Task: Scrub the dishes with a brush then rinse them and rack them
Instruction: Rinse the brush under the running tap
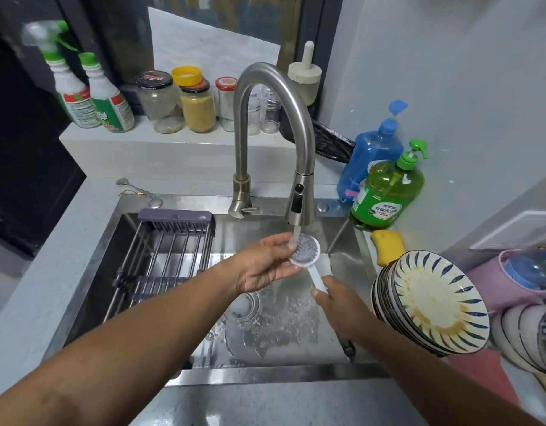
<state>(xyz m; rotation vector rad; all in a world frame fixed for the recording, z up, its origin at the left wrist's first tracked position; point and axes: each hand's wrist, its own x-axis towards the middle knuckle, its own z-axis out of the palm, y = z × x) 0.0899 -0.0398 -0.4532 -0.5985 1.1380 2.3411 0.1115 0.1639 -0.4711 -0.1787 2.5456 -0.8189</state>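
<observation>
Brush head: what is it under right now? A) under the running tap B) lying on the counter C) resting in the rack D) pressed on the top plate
A: the right hand holds the brush by its handle with the head in the water from the tap, and the left hand touches the head; the rack and the plates are apart from it.

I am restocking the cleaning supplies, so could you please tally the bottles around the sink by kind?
Spray bottles with green caps on the ledge: 2
Blue pump bottle beside the sink: 1
Green pump bottle of dish soap: 1
Total: 4 bottles
</observation>
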